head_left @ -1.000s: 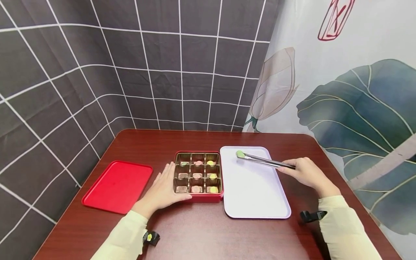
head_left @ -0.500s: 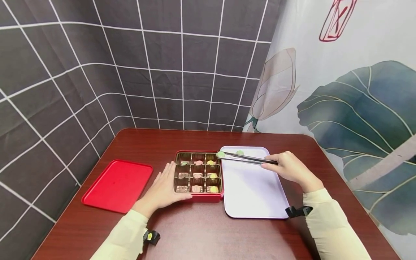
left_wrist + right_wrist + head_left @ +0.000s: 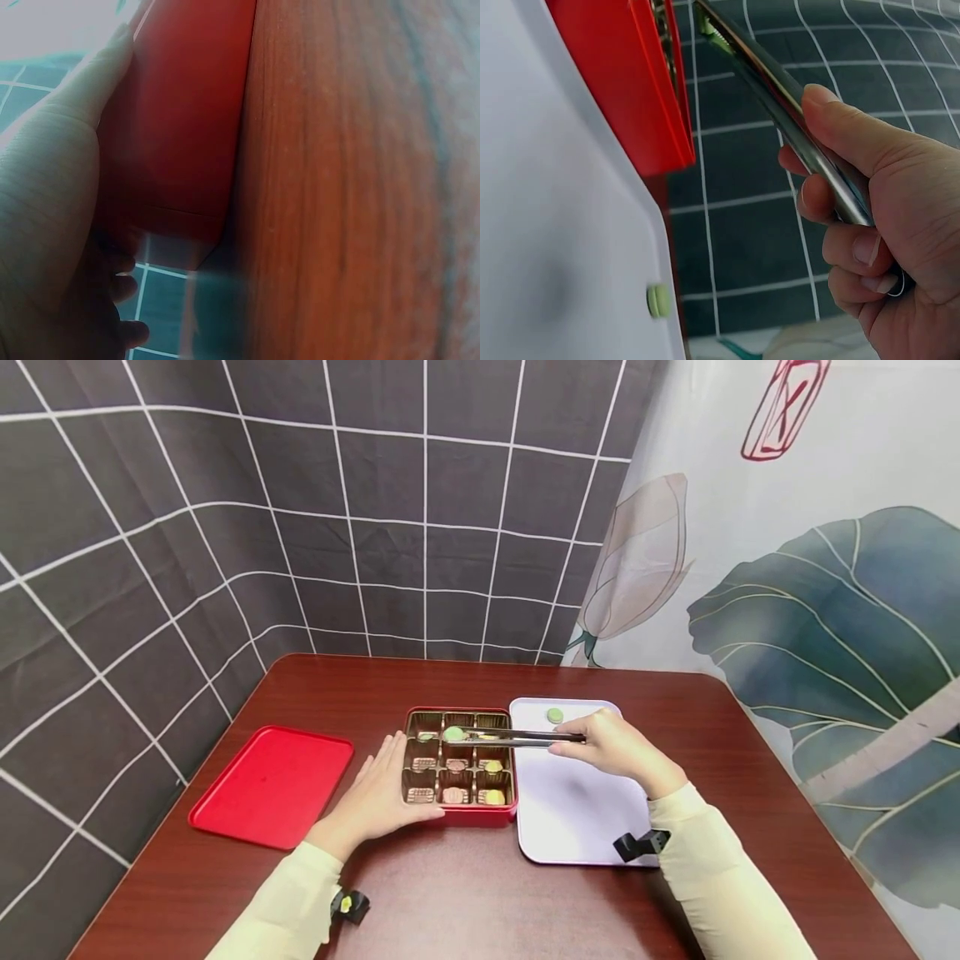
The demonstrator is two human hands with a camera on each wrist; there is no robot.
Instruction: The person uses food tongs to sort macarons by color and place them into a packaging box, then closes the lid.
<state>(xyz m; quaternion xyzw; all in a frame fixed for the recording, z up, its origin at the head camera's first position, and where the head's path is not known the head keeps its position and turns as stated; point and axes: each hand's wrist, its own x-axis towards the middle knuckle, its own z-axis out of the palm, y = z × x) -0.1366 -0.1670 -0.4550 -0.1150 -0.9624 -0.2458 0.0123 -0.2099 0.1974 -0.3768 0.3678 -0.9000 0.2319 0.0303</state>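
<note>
My right hand (image 3: 617, 747) grips metal tongs (image 3: 517, 739), thumb on one side and fingers curled round the other in the right wrist view. Between the tong tips, over the back row of the red box (image 3: 472, 816), is a green macaron-like sweet (image 3: 453, 735). Gold compartments divide the box; pink sweets (image 3: 454, 796) lie in the middle column and yellow ones (image 3: 493, 797) in the right column. My left hand (image 3: 378, 797) rests against the box's left side, fingers straight and thumb along its front wall (image 3: 180, 105).
Touching the box's right side is a white tray (image 3: 577, 827) with another green sweet (image 3: 555, 716) near its far edge. A flat red lid-like tray (image 3: 273, 785) lies at the left of the brown table (image 3: 450, 893). Grey checked cloth (image 3: 375, 552) hangs behind.
My right hand has lifted one green sweet from the white tray with the tongs and carried it left over the box. The left hand stays in place.
</note>
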